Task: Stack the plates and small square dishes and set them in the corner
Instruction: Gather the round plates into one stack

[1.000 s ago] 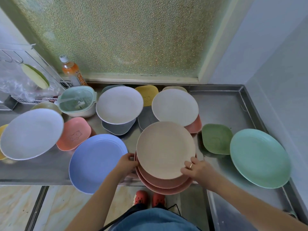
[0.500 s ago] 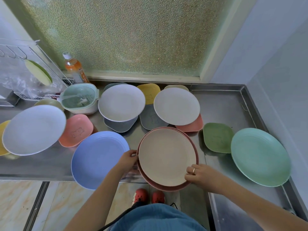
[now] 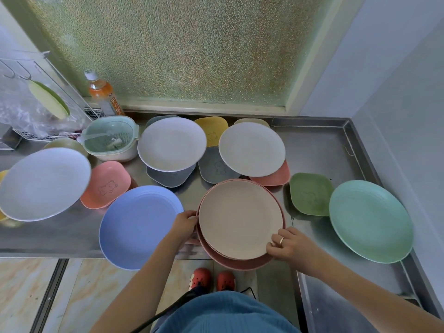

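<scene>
A beige plate (image 3: 240,218) lies on top of a dark pink plate (image 3: 237,263) at the counter's front edge. My left hand (image 3: 183,224) grips the stack's left rim, and my right hand (image 3: 288,243) grips its right front rim. A blue plate (image 3: 137,224) sits to the left, partly over the edge. A mint green plate (image 3: 370,221) and a green square dish (image 3: 310,194) lie to the right. Two white plates (image 3: 171,144) (image 3: 251,149) rest on grey, yellow and pink square dishes behind. A pink square dish (image 3: 107,185) and another white plate (image 3: 44,183) lie far left.
The steel counter (image 3: 319,150) ends in a raised rim at the back right corner, against the grey walls. A mint strainer bowl (image 3: 110,138), an orange drink bottle (image 3: 102,94) and a wire rack (image 3: 36,102) stand at the back left. My red shoes (image 3: 211,278) show below.
The beige plate has come down onto the pink plates, and the stack now sits level. Both hands stay on its rims.
</scene>
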Demonstrator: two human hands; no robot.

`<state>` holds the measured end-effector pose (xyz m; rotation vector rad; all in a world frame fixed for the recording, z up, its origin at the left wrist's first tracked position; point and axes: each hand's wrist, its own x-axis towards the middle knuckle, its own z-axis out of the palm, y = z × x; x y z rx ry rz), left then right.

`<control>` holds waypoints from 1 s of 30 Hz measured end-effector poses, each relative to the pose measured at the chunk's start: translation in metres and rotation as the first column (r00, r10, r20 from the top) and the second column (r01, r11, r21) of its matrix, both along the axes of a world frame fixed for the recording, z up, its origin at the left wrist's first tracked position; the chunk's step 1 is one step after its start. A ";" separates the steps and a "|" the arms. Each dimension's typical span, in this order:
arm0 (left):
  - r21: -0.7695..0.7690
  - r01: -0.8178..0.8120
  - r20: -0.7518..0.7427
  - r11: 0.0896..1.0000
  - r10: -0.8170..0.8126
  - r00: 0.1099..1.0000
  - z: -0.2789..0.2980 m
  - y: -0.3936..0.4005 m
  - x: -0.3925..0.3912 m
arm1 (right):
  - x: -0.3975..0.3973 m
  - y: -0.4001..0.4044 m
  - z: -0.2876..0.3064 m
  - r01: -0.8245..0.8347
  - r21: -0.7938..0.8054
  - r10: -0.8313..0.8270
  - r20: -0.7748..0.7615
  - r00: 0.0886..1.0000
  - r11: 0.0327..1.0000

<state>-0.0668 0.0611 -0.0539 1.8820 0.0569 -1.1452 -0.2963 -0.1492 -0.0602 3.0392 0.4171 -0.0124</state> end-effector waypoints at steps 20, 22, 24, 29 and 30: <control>0.043 -0.048 0.058 0.998 0.045 0.997 -0.005 -0.007 0.002 | 0.009 0.014 -0.006 0.096 0.036 -0.093 -0.085 0.992 0.995; 0.056 -0.033 0.094 0.998 0.028 0.995 -0.008 -0.009 0.003 | 0.014 0.019 -0.010 0.064 0.046 -0.058 -0.110 0.992 0.997; 0.102 -0.004 0.166 0.995 -0.013 0.986 -0.009 -0.013 0.004 | 0.016 0.022 -0.012 0.030 0.054 -0.021 -0.151 0.988 0.998; 0.189 0.069 0.248 0.979 -0.116 0.962 -0.010 -0.019 0.007 | 0.003 0.013 -0.011 0.003 0.079 0.011 -0.180 0.984 0.997; 0.199 0.077 0.244 0.977 -0.125 0.962 -0.012 -0.020 0.008 | 0.002 0.010 -0.011 -0.005 0.092 0.021 -0.167 0.986 0.996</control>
